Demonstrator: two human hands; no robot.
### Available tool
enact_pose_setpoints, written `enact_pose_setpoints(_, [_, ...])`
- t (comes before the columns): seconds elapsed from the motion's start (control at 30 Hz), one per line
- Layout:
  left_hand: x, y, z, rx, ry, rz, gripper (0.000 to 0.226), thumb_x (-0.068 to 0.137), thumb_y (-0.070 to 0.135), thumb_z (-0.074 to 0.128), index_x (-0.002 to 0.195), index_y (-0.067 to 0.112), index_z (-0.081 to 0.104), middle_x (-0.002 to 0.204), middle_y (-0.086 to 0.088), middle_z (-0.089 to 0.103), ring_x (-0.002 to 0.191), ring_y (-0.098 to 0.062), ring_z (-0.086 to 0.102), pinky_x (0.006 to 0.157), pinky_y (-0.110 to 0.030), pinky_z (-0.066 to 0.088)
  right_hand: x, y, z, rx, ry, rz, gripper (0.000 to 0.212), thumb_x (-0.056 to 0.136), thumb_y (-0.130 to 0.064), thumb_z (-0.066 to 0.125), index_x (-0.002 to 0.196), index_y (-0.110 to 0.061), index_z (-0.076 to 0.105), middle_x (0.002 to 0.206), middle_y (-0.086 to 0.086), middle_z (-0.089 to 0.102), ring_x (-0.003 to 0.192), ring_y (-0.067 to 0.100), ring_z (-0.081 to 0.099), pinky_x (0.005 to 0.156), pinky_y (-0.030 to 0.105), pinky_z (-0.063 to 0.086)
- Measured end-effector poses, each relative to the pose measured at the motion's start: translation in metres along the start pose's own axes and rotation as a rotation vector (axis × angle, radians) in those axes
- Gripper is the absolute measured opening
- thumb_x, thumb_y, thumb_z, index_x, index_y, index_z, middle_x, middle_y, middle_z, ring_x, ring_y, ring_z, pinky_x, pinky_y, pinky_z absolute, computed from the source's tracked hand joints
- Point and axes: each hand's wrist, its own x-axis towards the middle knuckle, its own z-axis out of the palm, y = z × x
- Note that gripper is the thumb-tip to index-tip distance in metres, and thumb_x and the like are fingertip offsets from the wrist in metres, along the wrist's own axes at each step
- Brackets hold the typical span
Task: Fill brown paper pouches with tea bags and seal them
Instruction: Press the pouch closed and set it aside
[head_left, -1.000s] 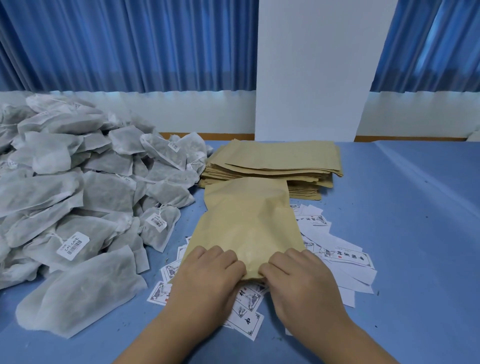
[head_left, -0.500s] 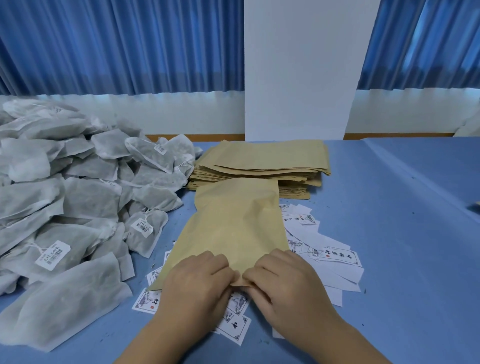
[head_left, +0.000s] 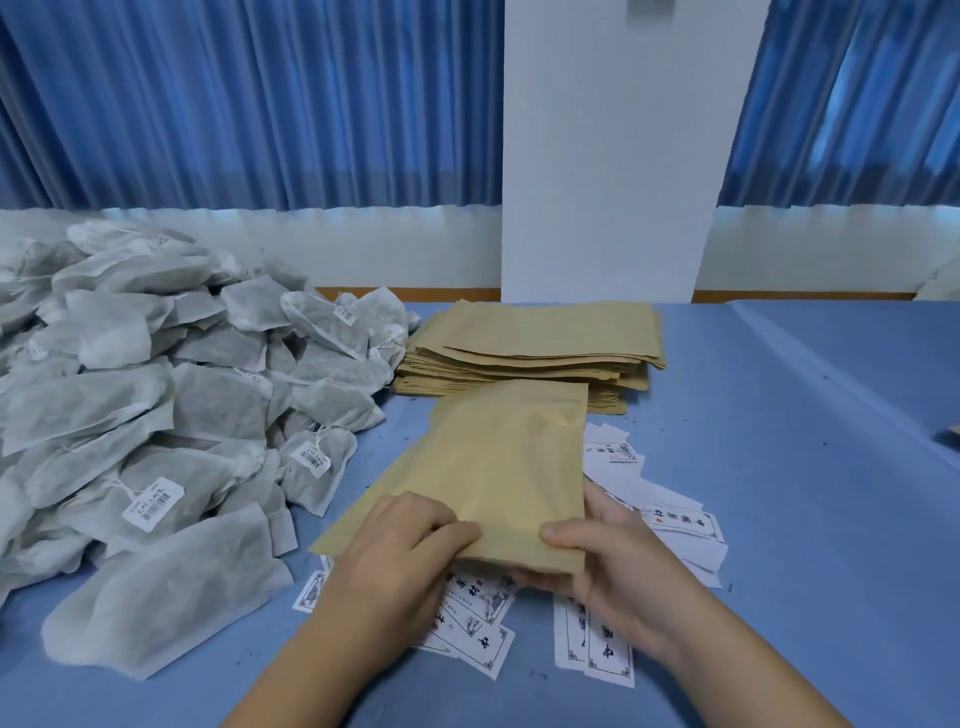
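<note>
Nearest: we are gripping the brown pouch by its near end. Our left hand is curling its fingers over the edge, and our right hand is pinching it, thumb on top and fingers beneath. The pouch is lying over scattered printed labels on the blue table. We are unable to tell whether it is filled. Left: heaped tea bags. Beyond: stack of empty pouches. We are judging most filling and sealing as outstanding.

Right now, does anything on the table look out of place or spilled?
Nothing damaged. Labels lie scattered loose under and beside the pouch, some blank side up, and small dark specks dot the table, likely tea crumbs.
</note>
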Motion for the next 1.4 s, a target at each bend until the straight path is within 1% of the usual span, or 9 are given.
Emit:
enact_pose_setpoints(0.1, [-0.006,-0.009,-0.008,0.028,0.010,0.004,0.047,0.069,-0.002,0.066,0.110,0.019,0.057,0.091,-0.002,0.062,0.081,-0.019,0.054,0.067,-0.036,0.045,-0.009,-0.001,0.004,0.075,0.054,-0.057,0.049,0.084,0.018,0.039,0.123,-0.006,0.055,0.109,0.019,0.069,0.081,0.029,0.068,0.058,0.037,0.055])
enact_pose_setpoints(0.23, [-0.011,-0.024,-0.018,0.011,0.058,0.001,0.032,0.081,0.006,0.048,0.108,0.021,0.058,0.097,0.005,0.052,0.084,-0.016,0.051,0.070,-0.033,0.040,-0.032,-0.009,-0.006,0.091,0.088,-0.132,0.050,0.082,0.014,0.038,0.122,-0.008,0.058,0.111,0.017,0.069,0.085,0.030,0.068,0.064,0.040,0.056])
enact_pose_setpoints(0.37, [0.012,-0.015,-0.004,-0.040,0.073,0.034,0.021,0.099,0.018,0.038,0.103,0.022,0.058,0.078,0.000,0.056,0.072,-0.016,0.047,0.065,-0.029,0.036,-0.052,-0.025,-0.023,0.027,0.149,-0.192,0.047,0.082,0.013,0.041,0.120,-0.008,0.059,0.113,0.016,0.069,0.093,0.032,0.066,0.067,0.040,0.057])
enact_pose_setpoints(0.6, [0.084,0.028,0.043,-0.059,0.058,0.138,0.021,0.086,0.011,0.047,0.102,0.022,0.055,0.065,-0.005,0.054,0.057,-0.026,0.050,0.054,-0.029,0.037,-0.091,-0.072,-0.062,-0.141,0.214,-0.359,0.058,0.068,0.004,0.061,0.121,-0.019,0.060,0.109,0.012,0.067,0.083,0.024,0.065,0.061,0.036,0.055])
enact_pose_setpoints(0.9, [0.145,0.106,0.104,-0.162,-0.160,0.120,0.035,0.067,0.023,0.051,0.099,0.024,0.066,0.091,0.003,0.060,0.068,-0.022,0.059,0.054,-0.031,0.048,-0.149,-0.124,-0.131,-0.151,0.384,-0.543,0.064,0.077,0.016,0.040,0.122,-0.024,0.064,0.102,0.009,0.067,0.075,0.019,0.064,0.058,0.034,0.056])
enact_pose_setpoints(1.03, [0.171,0.138,0.142,-0.145,-0.349,-0.094,0.058,0.086,0.022,0.046,0.134,0.048,0.027,0.125,0.016,0.032,0.084,-0.021,0.059,0.065,-0.030,0.046,-0.155,-0.145,-0.159,-0.119,0.491,-0.581,0.067,0.079,0.019,0.038,0.122,-0.026,0.064,0.097,0.011,0.058,0.079,0.024,0.049,0.061,0.035,0.057])
enact_pose_setpoints(1.17, [0.192,0.161,0.178,-0.657,-0.440,-0.180,0.058,0.093,0.007,0.039,0.134,0.047,0.039,0.114,0.014,0.044,0.098,-0.018,0.057,0.086,-0.033,0.047,-0.150,-0.185,-0.173,-0.215,0.553,-0.638,0.075,0.080,0.019,0.036,0.129,-0.034,0.057,0.106,0.011,0.057,0.066,0.020,0.061,0.058,0.033,0.055])
enact_pose_setpoints(1.27, [0.220,0.177,0.199,-0.905,-0.355,-0.281,0.060,0.093,-0.002,0.037,0.115,0.052,0.049,0.103,0.012,0.049,0.100,-0.010,0.056,0.085,-0.020,0.045,-0.145,-0.222,-0.178,-0.341,0.628,-0.649,0.071,0.081,0.018,0.036,0.135,-0.026,0.052,0.112,0.014,0.055,0.074,0.025,0.061,0.061,0.034,0.056])
enact_pose_setpoints(1.4, [0.280,0.202,0.232,-0.978,-0.265,-0.368,0.053,0.097,0.009,0.044,0.142,0.036,0.040,0.131,0.005,0.051,0.120,-0.009,0.049,0.081,-0.002,0.032,-0.151,-0.260,-0.190,-0.274,0.799,-0.770,0.038,0.087,0.017,0.039,0.109,-0.007,0.060,0.073,0.008,0.052,0.060,0.016,0.054,0.064,0.030,0.057])
